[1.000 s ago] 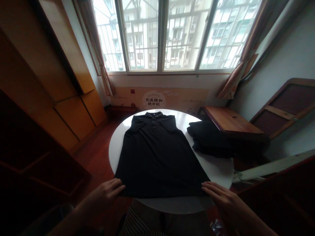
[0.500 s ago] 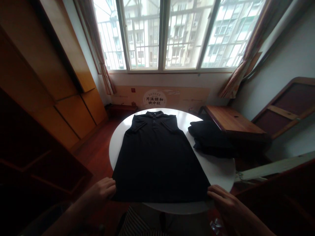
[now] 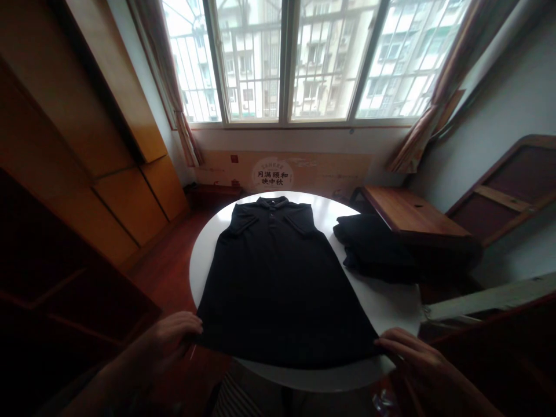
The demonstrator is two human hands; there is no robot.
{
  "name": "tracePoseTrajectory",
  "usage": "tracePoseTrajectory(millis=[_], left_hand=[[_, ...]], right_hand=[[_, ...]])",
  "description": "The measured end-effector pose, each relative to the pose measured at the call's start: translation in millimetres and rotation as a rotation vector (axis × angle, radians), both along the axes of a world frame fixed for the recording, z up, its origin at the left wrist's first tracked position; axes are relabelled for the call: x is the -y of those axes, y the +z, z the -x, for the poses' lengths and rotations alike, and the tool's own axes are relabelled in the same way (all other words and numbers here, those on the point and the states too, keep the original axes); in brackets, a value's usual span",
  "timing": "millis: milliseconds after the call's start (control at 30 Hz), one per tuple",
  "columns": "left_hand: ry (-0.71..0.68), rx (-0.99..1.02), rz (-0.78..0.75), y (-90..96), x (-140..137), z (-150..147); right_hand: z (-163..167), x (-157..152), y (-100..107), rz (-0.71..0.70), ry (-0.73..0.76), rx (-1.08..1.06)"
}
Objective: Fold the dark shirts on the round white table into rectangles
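The person's left hand is pinching one bottom corner of a black shirt, its fingers closing narrowly on the cloth. The right hand is doing the same at the other bottom corner, thumb side in, fingertips gripping the edge. Between the two sets of fingers the hem is running across and bowing toward the person's body. The shirt is lying front up on a round white table, spreading away from the fingers, and its collar is resting at the end farthest from them, near the table's far rim. Its sleeves are lying inward over the chest, well beyond both hands. Ahead of the right fingers, a pile of dark cloth is sitting on the table, just beside the shirt. Farther out past that pile, a wooden desk is standing by the wall. Straight ahead of both hands, beyond the table, a banner is stretching beneath a window.
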State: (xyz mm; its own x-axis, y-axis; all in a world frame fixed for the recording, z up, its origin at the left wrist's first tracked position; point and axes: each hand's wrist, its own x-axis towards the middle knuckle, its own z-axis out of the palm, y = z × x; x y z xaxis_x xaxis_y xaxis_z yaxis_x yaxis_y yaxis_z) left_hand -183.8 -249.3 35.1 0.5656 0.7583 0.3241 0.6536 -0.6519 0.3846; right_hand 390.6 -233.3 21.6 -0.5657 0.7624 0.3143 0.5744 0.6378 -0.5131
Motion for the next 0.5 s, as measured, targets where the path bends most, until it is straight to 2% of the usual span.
tracePoseTrajectory(millis=[200, 300, 400, 500], left_hand=[[0.310, 0.303, -0.026, 19.8, -29.0, 1.9], [0.441, 0.344, -0.073, 31.7, -52.2, 2.5], [0.550, 0.355, -0.130, 42.0, -95.3, 10.5], [0.624, 0.480, -0.209, 58.4, -166.2, 15.4]], right_hand=[[-2.2, -29.2, 26.0, -0.149, -0.186, -0.123], [3.0, -50.4, 45.8, -0.160, -0.213, -0.134], [12.4, -87.0, 74.7, -0.158, -0.238, -0.155], [27.7, -148.0, 107.9, -0.078, -0.297, -0.256]])
